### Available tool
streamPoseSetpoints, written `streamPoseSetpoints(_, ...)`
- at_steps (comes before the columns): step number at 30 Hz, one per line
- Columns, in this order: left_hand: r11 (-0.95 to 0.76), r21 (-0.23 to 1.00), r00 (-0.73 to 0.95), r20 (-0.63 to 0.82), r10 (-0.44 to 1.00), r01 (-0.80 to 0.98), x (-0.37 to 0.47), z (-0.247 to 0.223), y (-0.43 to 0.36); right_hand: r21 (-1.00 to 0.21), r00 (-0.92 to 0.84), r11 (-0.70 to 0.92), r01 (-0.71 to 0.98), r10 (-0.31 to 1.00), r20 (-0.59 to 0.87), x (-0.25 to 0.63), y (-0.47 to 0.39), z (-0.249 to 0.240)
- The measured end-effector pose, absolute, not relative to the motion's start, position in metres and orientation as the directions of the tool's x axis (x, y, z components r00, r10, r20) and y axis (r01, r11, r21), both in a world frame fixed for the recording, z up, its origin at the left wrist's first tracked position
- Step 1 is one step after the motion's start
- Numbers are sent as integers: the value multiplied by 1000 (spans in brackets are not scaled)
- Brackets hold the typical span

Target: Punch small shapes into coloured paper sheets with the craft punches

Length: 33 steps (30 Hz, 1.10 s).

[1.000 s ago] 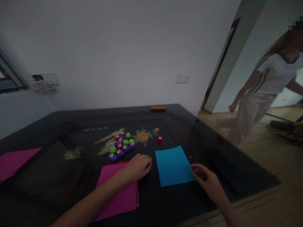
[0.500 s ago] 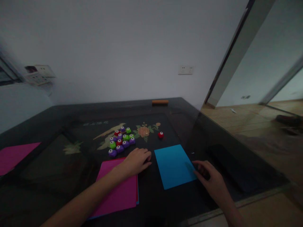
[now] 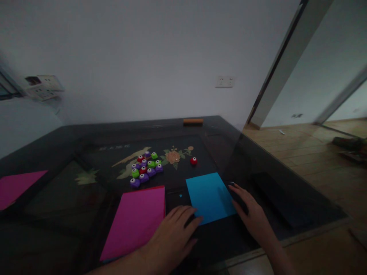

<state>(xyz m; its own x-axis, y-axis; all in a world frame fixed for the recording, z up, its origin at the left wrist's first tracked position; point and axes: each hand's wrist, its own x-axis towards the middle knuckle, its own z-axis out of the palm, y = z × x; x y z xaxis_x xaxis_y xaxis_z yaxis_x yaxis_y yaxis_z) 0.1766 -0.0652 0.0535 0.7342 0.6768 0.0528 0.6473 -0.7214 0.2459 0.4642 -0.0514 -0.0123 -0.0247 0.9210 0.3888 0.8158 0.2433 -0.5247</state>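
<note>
A blue sheet of paper point(image 3: 210, 196) lies flat on the dark table, between my two hands. My left hand point(image 3: 176, 233) is open, its fingertips at the sheet's lower left edge. Along the right edge my right hand point(image 3: 249, 210) is open too, thumb and fingers apart, with the index finger pointing toward a small shiny object point(image 3: 231, 183). That object is too small to name. Beside my left hand lies a stack of paper with a pink sheet point(image 3: 137, 221) on top. A tiny blue bit point(image 3: 180, 196) rests between the stack and the blue sheet.
Several purple, green and red eyeball-like toy pieces point(image 3: 146, 168) sit beyond the stack. A lone red piece point(image 3: 194, 161) stands behind the blue sheet. Another pink sheet point(image 3: 20, 187) is far left, a brown rod point(image 3: 193, 122) at the back, and a dark flat object point(image 3: 279, 200) at right.
My left hand has moved back toward me and opened from a curled pose, reaching the blue sheet's near edge. The tiny blue bit now shows. My right fingers have spread and shifted slightly forward.
</note>
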Motion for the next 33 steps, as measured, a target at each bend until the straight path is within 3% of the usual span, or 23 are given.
streamPoseSetpoints(7, -790, 113, 775, 155, 613, 602, 177, 29, -61, -434, 26, 189, 881, 896, 444, 465, -53, -16)
streamPoseSetpoints(12, -814, 119, 799, 157, 581, 568, 173, 28, -60, -382, -126, 296, 875, 903, 412, 461, -52, -13)
streamPoseSetpoints(22, -815, 170, 815, 91, 573, 554, 167, 50, -58, -355, -99, 280, 892, 887, 451, 465, -54, -18)
streamPoseSetpoints(27, -796, 179, 796, 90, 598, 578, 110, 71, -63, -322, -227, 386, 865, 871, 435, 459, -54, -6)
streamPoseSetpoints(33, -686, 100, 679, 103, 727, 720, 21, 46, -83, -282, -277, 389, 877, 888, 366, 457, -52, -7)
